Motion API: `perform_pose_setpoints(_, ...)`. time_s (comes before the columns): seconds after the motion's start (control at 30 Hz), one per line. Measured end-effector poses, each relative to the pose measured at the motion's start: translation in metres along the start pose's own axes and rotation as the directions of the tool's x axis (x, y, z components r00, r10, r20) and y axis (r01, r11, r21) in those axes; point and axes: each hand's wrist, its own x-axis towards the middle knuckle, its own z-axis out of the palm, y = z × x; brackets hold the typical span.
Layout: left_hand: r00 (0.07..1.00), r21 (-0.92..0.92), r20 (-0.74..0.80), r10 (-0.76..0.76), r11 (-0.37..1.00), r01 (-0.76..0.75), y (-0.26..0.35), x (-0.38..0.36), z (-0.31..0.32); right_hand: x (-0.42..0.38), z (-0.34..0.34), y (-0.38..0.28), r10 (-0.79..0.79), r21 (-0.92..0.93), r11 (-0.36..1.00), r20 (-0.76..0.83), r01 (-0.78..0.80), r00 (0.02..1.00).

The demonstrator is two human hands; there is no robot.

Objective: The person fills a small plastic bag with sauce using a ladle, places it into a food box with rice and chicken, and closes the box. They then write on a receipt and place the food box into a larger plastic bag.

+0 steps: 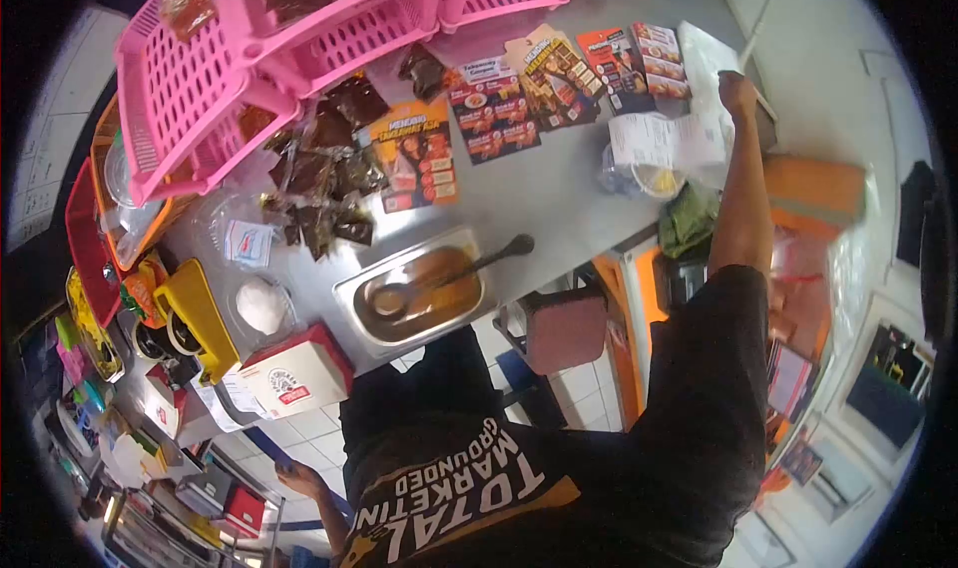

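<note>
At the upper right my right hand (738, 94) is closed at the edge of a white plastic sheet (704, 54), its arm stretched over the counter. A printed white receipt (644, 141) lies beside the sheet, partly over a round clear container (659, 181). At the lower left my left hand (301, 480) is low beside the counter, its fingers closed round a flat, dark blue object (264, 445). A steel tray (364, 336) of brown sauce, with a black ladle (499, 256) in it, stands near the counter's front edge.
Pink baskets (180, 99) stand at the upper left, near dark packets (324, 159) and promotional cards (494, 119). A white-and-red box (294, 378) and yellow holder (200, 318) are at the left. A stool (566, 330) is below the counter.
</note>
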Motion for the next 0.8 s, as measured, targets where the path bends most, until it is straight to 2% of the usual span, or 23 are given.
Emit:
perform_pose_setpoints(0.03,0.998,0.022,0.025,-0.058,0.998,0.057,0.000,-0.012,0.004,0.010,0.028,0.011,-0.062,-0.035,0.997,0.028,0.063,0.998)
perform_pose_setpoints(0.1,0.986,0.071,0.092,-0.141,0.988,0.135,0.021,-0.036,-0.008,0.023,0.105,0.055,-0.161,0.136,0.973,-0.167,0.185,0.973)
perform_pose_setpoints(0.13,0.984,0.027,0.119,-0.133,0.991,0.130,0.025,-0.049,-0.010,0.025,0.098,0.050,-0.206,0.084,0.974,-0.071,0.212,0.976)
perform_pose_setpoints(0.17,0.982,-0.014,0.138,-0.130,0.991,0.133,0.023,-0.061,-0.012,0.026,0.086,0.047,-0.027,0.070,0.997,0.158,0.016,0.987)
perform_pose_setpoints(0.2,0.945,0.050,0.175,-0.275,0.961,0.271,0.057,-0.065,-0.021,0.027,0.131,0.090,-0.218,0.184,0.956,-0.086,0.230,0.972)
perform_pose_setpoints(0.23,0.919,0.020,0.265,-0.293,0.954,0.299,0.058,-0.064,-0.024,0.037,0.152,0.120,-0.566,-0.212,0.802,0.031,0.559,0.824)
perform_pose_setpoints(0.27,0.960,0.071,0.197,-0.199,0.980,0.188,0.054,-0.077,-0.021,0.034,0.134,0.101,-0.267,0.218,0.947,0.137,0.234,0.954)
perform_pose_setpoints(0.3,0.964,0.080,0.241,-0.115,0.992,0.098,0.057,-0.078,-0.023,0.046,0.174,0.134,-0.305,0.178,0.944,0.140,0.279,0.942)
perform_pose_setpoints(0.33,0.977,0.025,0.170,-0.130,0.991,0.128,0.082,-0.085,-0.028,0.057,0.214,0.167,-0.342,0.137,0.936,0.144,0.323,0.929)
perform_pose_setpoints(0.37,0.959,0.085,0.204,-0.198,0.979,0.184,0.086,-0.084,-0.026,0.055,0.192,0.147,-0.199,0.178,0.972,0.274,0.154,0.941)
perform_pose_setpoints(0.4,0.972,0.072,0.223,-0.075,0.996,0.061,0.082,-0.084,-0.022,0.056,0.189,0.148,-0.225,0.271,0.950,0.263,0.152,0.938)
perform_pose_setpoints(0.43,0.959,-0.029,0.216,-0.185,0.980,0.196,0.108,-0.086,-0.027,0.058,0.188,0.151,-0.251,0.361,0.920,0.253,0.149,0.934)
perform_pose_setpoints(0.47,0.973,-0.054,0.170,-0.157,0.984,0.169,0.101,-0.088,-0.017,0.049,0.155,0.116,-0.207,0.237,0.958,0.189,0.160,0.960)
perform_pose_setpoints(0.5,0.971,-0.056,0.187,-0.151,0.985,0.164,0.111,-0.087,-0.020,0.050,0.150,0.109,-0.210,0.208,0.963,0.178,0.172,0.962)
perform_pose_setpoints(0.57,0.992,-0.032,0.112,-0.064,0.997,0.068,0.112,-0.089,-0.013,0.059,0.153,0.119,-0.256,0.156,0.962,0.210,0.226,0.944)
perform_pose_setpoints(0.63,0.988,-0.019,0.110,-0.111,0.993,0.114,0.115,-0.088,-0.009,0.064,0.142,0.129,-0.293,0.053,0.956,0.251,0.289,0.923)
perform_pose_setpoints(0.7,0.987,-0.081,0.097,-0.131,0.987,0.139,0.115,-0.085,-0.006,0.054,0.128,0.135,-0.269,-0.154,0.937,0.258,0.314,0.928)
perform_pose_setpoints(0.77,0.982,-0.151,0.090,-0.168,0.972,0.180,0.112,-0.081,-0.006,0.031,0.077,0.101,-0.005,-0.349,0.937,0.006,0.007,1.000)
perform_pose_setpoints(0.8,0.978,-0.196,0.091,-0.190,0.959,0.205,0.116,-0.076,-0.010,0.021,0.051,0.084,0.119,-0.407,0.898,-0.139,-0.167,0.983)
